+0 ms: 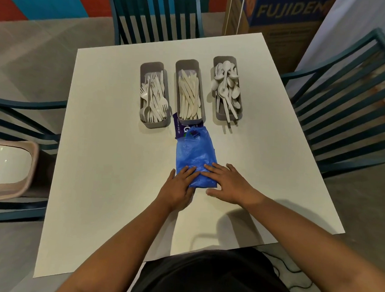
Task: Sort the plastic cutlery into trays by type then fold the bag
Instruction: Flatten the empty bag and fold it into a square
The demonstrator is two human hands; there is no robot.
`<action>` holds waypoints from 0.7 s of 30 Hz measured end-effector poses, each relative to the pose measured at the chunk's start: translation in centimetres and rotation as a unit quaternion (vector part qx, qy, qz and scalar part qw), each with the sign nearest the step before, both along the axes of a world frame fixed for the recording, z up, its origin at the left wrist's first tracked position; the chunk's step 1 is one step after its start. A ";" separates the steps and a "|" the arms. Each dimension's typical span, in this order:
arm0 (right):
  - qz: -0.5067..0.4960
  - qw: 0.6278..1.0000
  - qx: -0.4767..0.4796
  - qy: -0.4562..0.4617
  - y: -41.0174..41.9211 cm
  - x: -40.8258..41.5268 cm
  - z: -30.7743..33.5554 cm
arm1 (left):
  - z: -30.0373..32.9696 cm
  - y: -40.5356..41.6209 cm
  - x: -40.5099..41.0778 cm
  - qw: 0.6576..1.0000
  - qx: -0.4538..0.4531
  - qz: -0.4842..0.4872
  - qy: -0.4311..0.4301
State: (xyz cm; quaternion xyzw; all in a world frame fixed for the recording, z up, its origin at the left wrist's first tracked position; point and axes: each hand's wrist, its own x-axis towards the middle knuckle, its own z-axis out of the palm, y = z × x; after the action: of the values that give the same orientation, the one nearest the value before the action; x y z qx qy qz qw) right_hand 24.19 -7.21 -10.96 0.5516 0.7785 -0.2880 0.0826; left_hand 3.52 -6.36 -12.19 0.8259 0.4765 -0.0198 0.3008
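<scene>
A blue plastic bag point(194, 152) lies as a narrow flat strip in the middle of the white table point(103, 142), its far end with a purple label point(181, 128) near the middle tray. My left hand point(178, 188) and my right hand point(227, 183) both press flat on the bag's near end with straight fingers. Three grey trays stand in a row at the far side: the left tray point(146, 66) holds white forks, the middle tray point(187, 64) holds knives, the right tray point(224, 60) holds spoons.
Teal slatted chairs stand at the far side point(157, 14), the right point(347, 104) and the left point(22, 120). A pink bin point(33, 161) sits on the left chair. A cardboard box point(285, 15) stands behind the table's far right corner.
</scene>
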 end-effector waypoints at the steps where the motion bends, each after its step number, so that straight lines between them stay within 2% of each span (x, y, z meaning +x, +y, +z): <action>1: 0.002 1.000 -0.003 0.007 -0.1 0.2 0.0 | 0.0 0.1 -0.1 0.999 -0.017 0.031 -0.034; 3: -0.030 0.998 0.018 0.051 -0.2 0.5 -0.3 | 0.3 0.3 0.0 0.990 -0.051 0.090 -0.093; 6: -0.157 0.974 0.066 0.150 0.0 0.2 -0.3 | 1.1 0.8 0.4 0.973 -0.070 0.165 -0.143; 8: -0.221 0.960 0.048 0.167 0.2 -0.3 0.0 | 1.7 1.2 0.5 0.962 -0.080 0.204 -0.163; 11: -0.285 0.941 0.013 0.180 0.3 -0.8 0.5 | 2.0 1.9 0.3 0.957 -0.103 0.212 -0.169; 17: -0.332 0.925 -0.018 0.186 0.4 -1.1 0.5 | 1.0 2.9 0.3 0.956 -0.111 0.251 -0.105; 19: -0.319 0.932 0.009 0.169 0.3 -1.2 0.3 | 1.0 2.8 0.6 0.959 -0.109 0.247 -0.083; 21: -0.257 0.956 0.083 0.115 -0.2 -1.0 0.2 | 1.0 2.8 0.7 0.962 -0.102 0.244 -0.064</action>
State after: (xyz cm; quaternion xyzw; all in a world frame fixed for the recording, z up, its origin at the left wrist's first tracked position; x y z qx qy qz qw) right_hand 23.24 -7.42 -10.76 0.7014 0.6356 -0.2948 -0.1305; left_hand 4.26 -3.57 -11.22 0.6493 0.6386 0.0590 0.4088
